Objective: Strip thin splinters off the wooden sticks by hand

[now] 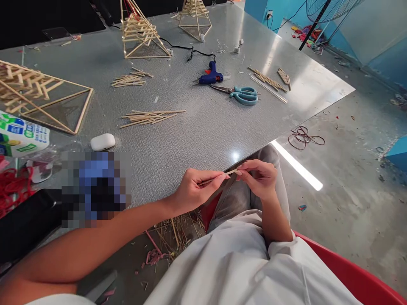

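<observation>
Head view, only one there is. Person seated at the near edge of the table (203, 127), both hands just off that edge, over the lap. Left hand (193, 190) pinches a thin wooden stick (219, 177) between thumb and fingertips, other fingers curled. Right hand (259, 178) is pressed onto the stick's far tip, also a pinch. Stick runs nearly level between the two hands, clear of the table.

On the table: loose stick bundle (151, 117) mid-table, a smaller pile (130, 79) behind it, more sticks (269, 80) near the right edge. Blue glue gun (211, 76) and teal scissors (243, 95) lie side by side toward the far right, both well apart from the hands. Stick-frame pyramids: one at the left edge (41, 97), two at the far edge (141, 34). White earbud case (102, 142) near the left side. Stick offcuts on the floor (173, 237) under the near edge.

My read: single stick being checked or prepped at its tip, not yet cut or glued. Next move likely needs a reach to the scissors or glue gun, so one hand has to let go while the other keeps the stick steady.
</observation>
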A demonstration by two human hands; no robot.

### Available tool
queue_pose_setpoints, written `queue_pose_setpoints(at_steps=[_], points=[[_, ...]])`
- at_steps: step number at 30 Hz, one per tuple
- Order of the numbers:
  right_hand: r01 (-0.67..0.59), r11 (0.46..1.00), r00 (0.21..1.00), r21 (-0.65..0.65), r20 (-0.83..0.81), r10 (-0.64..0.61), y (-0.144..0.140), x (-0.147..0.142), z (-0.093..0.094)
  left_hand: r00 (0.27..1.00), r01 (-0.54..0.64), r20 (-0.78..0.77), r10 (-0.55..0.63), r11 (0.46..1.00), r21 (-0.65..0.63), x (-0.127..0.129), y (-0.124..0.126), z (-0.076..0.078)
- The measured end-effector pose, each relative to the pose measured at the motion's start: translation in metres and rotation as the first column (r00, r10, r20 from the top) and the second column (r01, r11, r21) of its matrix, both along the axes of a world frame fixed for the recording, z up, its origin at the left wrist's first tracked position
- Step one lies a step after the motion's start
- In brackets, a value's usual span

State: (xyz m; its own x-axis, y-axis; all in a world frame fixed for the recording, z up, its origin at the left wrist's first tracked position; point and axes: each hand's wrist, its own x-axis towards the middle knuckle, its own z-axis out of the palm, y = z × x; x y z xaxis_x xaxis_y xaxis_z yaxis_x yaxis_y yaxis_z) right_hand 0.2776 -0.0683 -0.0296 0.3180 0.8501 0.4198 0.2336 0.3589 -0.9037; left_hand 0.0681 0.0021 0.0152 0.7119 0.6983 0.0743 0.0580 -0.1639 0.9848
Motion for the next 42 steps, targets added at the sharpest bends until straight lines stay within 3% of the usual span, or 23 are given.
queue_pose_setpoints(at_steps=[9,19,31,36,42], points=[[0.008,0.997,1.000,0.081,-0.007,-0.007,0.001,-0.002,0.000,0.999,0.031,0.036,-0.035,0.995,0.094,0.002,-0.002,0.002],[-0.117,0.993,0.969,-0.024,-0.221,0.109,0.006,-0.007,0.004,0.998,-0.043,0.062,0.028,0.963,0.266,0.000,-0.003,-0.011],[-0.008,0.996,0.982,-0.085,-0.187,-0.008,0.005,-0.007,0.000,0.997,-0.077,0.058,0.060,0.930,0.360,-0.001,-0.005,-0.020],[-0.053,0.994,0.973,-0.091,-0.230,0.030,0.008,-0.012,-0.001,0.995,-0.092,0.077,0.068,0.923,0.374,-0.001,-0.005,-0.021],[-0.103,0.992,0.978,-0.067,-0.191,0.088,0.012,-0.032,-0.015,0.994,-0.111,0.022,0.110,0.947,0.303,0.001,-0.004,-0.019]])
